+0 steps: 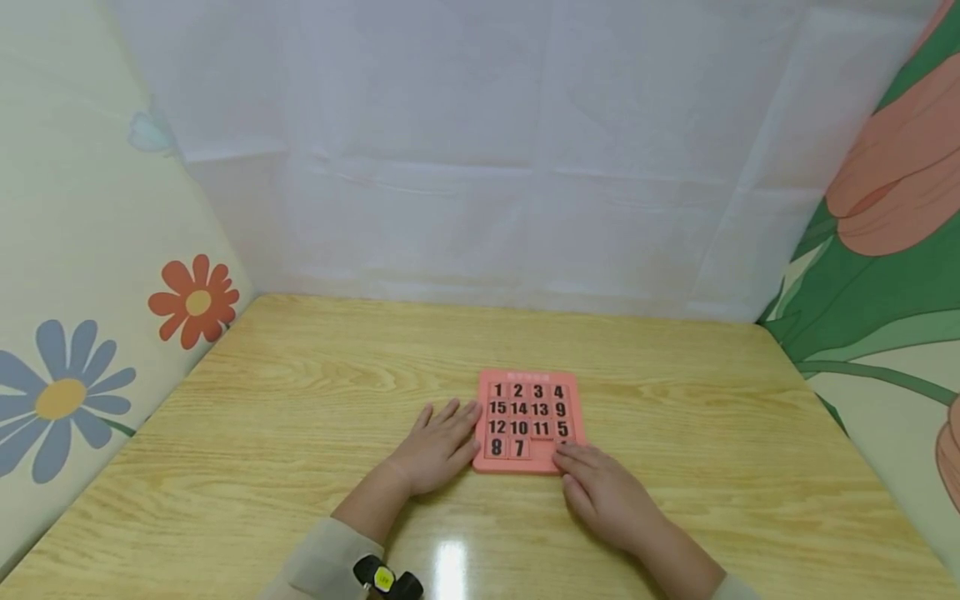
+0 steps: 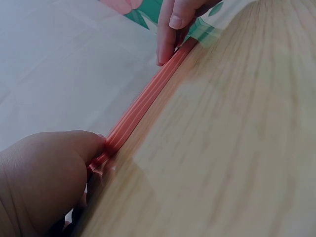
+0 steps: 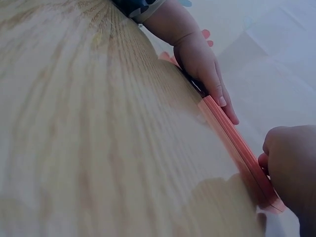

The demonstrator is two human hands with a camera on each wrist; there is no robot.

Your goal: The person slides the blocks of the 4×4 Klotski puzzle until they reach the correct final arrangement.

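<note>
A pink number sliding puzzle (image 1: 510, 468) lies flat on the table, its tiles bearing black numerals. The top row reads 1, 2, 3, 4; in the bottom row an empty slot (image 1: 542, 454) sits right of the 7 tile (image 1: 519, 448). My left hand (image 1: 435, 450) rests along the puzzle's left side, fingers extended, with fingertips and thumb at the edge. Over the bottom right corner, the fingertips of my right hand (image 1: 607, 496) touch a tile and mostly cover it. Both wrist views show the puzzle's pink side (image 2: 143, 106) edge-on, a hand at either end.
The wood-grain table (image 1: 337, 350) extends around the puzzle. A white cloth (image 1: 450, 167) hangs behind it, and flower-printed panels stand at left (image 1: 67, 233) and right (image 1: 892, 275). A dark band with a yellow face (image 1: 384, 578) is on the left wrist.
</note>
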